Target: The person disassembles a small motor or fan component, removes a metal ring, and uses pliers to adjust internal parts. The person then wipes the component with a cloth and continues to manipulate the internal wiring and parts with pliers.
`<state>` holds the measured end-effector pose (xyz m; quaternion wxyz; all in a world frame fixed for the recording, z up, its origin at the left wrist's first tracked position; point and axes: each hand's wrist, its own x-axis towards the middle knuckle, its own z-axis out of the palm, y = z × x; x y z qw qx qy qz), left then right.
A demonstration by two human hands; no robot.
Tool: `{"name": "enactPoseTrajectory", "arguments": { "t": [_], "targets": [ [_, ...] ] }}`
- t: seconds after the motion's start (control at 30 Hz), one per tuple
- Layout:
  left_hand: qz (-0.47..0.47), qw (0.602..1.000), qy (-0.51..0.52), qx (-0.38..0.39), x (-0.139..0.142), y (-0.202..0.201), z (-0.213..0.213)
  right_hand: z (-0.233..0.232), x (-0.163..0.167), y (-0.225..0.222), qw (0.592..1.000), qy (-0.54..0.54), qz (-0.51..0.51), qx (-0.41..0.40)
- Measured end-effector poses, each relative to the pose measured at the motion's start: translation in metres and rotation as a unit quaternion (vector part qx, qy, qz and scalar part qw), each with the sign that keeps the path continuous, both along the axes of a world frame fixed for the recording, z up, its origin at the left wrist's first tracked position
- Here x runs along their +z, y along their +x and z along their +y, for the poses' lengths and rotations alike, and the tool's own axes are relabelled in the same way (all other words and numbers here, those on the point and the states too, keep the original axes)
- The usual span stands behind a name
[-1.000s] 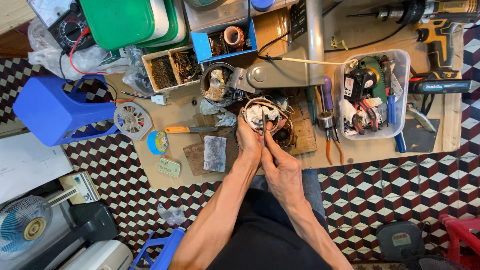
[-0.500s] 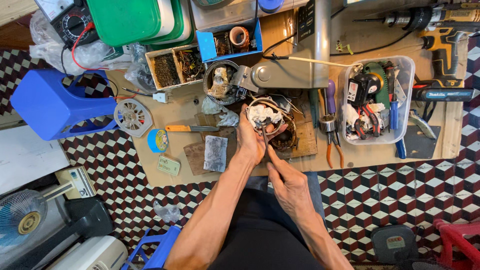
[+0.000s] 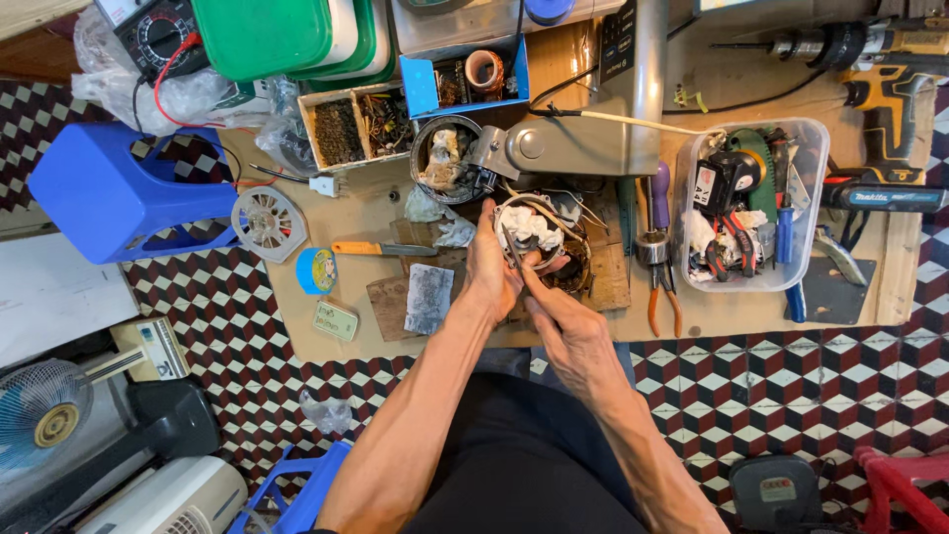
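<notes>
A round motor part [image 3: 542, 242] with wires and white stuffing sits on the low wooden board [image 3: 376, 213] in the middle of the picture. The left hand [image 3: 491, 272] is curled around its left side. The right hand [image 3: 563, 321] has slid down and back a bit since a moment ago, and now pinches a thin tool poking into the part. Right of it, a clear tub [image 3: 748, 208] holds pliers and cords. Above, a blue box [image 3: 465, 71] holds a copper coil.
</notes>
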<state>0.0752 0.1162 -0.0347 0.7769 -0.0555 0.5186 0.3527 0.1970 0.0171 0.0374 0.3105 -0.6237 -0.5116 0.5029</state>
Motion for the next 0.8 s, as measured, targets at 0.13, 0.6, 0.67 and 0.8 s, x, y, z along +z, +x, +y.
{"name": "enactPoseTrajectory", "arguments": {
  "t": [0.13, 0.6, 0.67, 0.8],
  "targets": [
    [-0.023, 1.000, 0.007, -0.001, -0.007, -0.004, 0.001, 0.000, -0.006, 0.009, 0.999, -0.015, 0.012, 0.028],
    [-0.006, 0.998, -0.024, -0.063, -0.007, -0.014, 0.014, 0.009, -0.010, 0.000, 1.000, -0.008, 0.014, 0.000],
    [-0.022, 0.997, -0.016, -0.068, -0.009, -0.016, 0.015, 0.011, -0.008, 0.000, 1.000, -0.018, 0.010, 0.012],
    [0.015, 0.997, -0.010, -0.078, -0.009, -0.016, 0.015, 0.022, -0.006, -0.002, 0.998, 0.043, 0.036, 0.018]
  ]
}}
